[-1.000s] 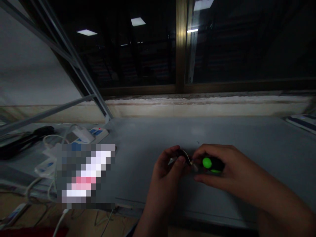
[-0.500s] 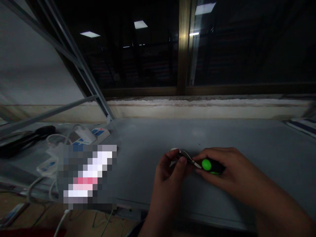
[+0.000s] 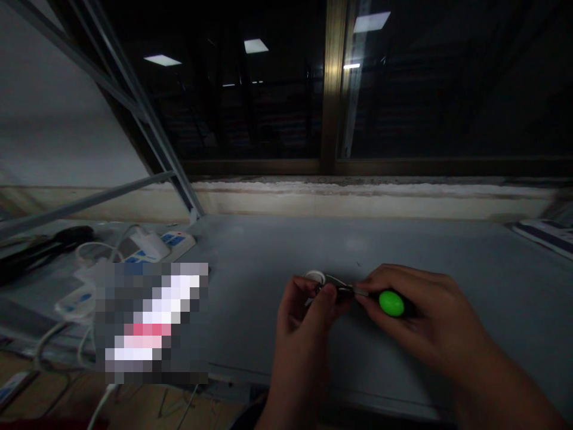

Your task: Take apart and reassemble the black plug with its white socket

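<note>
My left hand [image 3: 308,316] is closed, thumb against fingers, on a small dark piece [image 3: 342,291] with a thin pale wire [image 3: 338,280]. A white ring-shaped part [image 3: 315,277] shows just behind my left fingertips. My right hand [image 3: 425,316] wraps round a hand tool with a black handle and a rounded green part [image 3: 391,303]; its exact kind is unclear. From the right fingertips a short grey metal piece [image 3: 360,291] points left and meets the dark piece. Both hands are above the grey table [image 3: 250,257]. My fingers hide much of what they grip.
Power strips [image 3: 179,240] with a white plug [image 3: 152,243] and cables lie at left, by a blurred-out patch [image 3: 152,322]. A metal frame [image 3: 179,179] rises behind them. A flat white-and-dark object [image 3: 546,236] lies at far right. A window [image 3: 250,107] stands behind the table.
My right hand and the green-and-black tool have shifted right, and the tool has turned slightly. The white ring shows more clearly behind my left hand. The view has moved a little.
</note>
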Demonstrator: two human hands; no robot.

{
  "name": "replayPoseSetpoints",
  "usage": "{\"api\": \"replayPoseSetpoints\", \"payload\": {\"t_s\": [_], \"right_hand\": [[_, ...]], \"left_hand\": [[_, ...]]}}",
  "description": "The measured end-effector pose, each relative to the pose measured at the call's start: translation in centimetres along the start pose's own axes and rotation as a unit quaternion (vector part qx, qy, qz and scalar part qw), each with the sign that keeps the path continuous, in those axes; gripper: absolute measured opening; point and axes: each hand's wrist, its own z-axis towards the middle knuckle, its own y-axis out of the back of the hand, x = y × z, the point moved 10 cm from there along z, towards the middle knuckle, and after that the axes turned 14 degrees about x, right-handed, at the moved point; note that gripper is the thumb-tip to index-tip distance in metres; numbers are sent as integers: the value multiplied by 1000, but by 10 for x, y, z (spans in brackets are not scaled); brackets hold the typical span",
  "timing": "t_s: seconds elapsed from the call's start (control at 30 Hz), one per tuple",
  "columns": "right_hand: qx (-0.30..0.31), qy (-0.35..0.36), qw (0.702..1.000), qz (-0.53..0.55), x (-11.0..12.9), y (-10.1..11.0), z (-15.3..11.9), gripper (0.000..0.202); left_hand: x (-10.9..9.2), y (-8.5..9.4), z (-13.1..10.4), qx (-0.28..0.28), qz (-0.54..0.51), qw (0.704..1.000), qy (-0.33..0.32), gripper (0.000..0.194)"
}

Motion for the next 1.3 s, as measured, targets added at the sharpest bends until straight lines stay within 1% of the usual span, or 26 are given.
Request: {"api": "replayPoseSetpoints", "payload": {"t_s": [0.1, 0.17, 0.3, 0.37, 0.47, 0.53, 0.6, 0.67, 0.77, 0.9, 0.97, 1.03, 1.1, 1.17, 1.23, 1.3], "right_hand": [[-41, 25, 999, -16, 7, 5, -5, 14], [-51, 26, 998, -27, 11, 5, -6, 17], [-46, 5, 998, -31, 12, 5, -3, 7], [-49, -36, 998, -34, 2, 8, -2, 6], [-42, -150, 986, -61, -28, 12, -4, 9], [-26, -218, 972, -87, -49, 15, -8, 13], [-24, -269, 956, -112, -66, 18, -14, 18], [-18, -309, 942, -132, -79, 19, -20, 19], [20, -336, 929, -151, -87, 12, -24, 19], [39, -354, 923, -145, -89, 7, -24, 22], [70, -350, 926, -123, -88, 1, -22, 20], [106, -324, 935, -98, -85, -9, -19, 14], [115, -291, 946, -81, -81, -15, -16, 12], [117, -266, 954, -69, -78, -19, -15, 18], [120, -263, 955, -69, -79, -23, -15, 18], [120, -275, 951, -73, -81, -24, -15, 13]], "left_hand": [[-4, 0, -1, -3, 7, 1000, -3, 30], [-4, 1, -2, -6, 13, 1000, 1, 30], [-4, 2, -1, -1, 30, 1000, -4, 31], [-9, 3, -2, 0, 77, 997, -16, 29], [-27, 8, -4, -9, 177, 982, -61, 26], [-42, 13, -5, -13, 233, 968, -91, 25], [-53, 21, -3, -19, 301, 949, -93, 31], [-62, 32, 0, -38, 391, 917, -73, 39], [-77, 49, 2, -71, 494, 865, -57, 42], [-90, 62, 4, -94, 579, 808, -55, 41], [-91, 65, 4, -96, 614, 782, -50, 40], [-91, 66, 5, -92, 638, 763, -45, 39], [-90, 64, 6, -84, 654, 750, -45, 38], [-90, 61, 6, -80, 663, 742, -51, 36], [-92, 58, 5, -83, 662, 742, -62, 34], [-95, 52, 2, -90, 656, 744, -89, 30]]}}
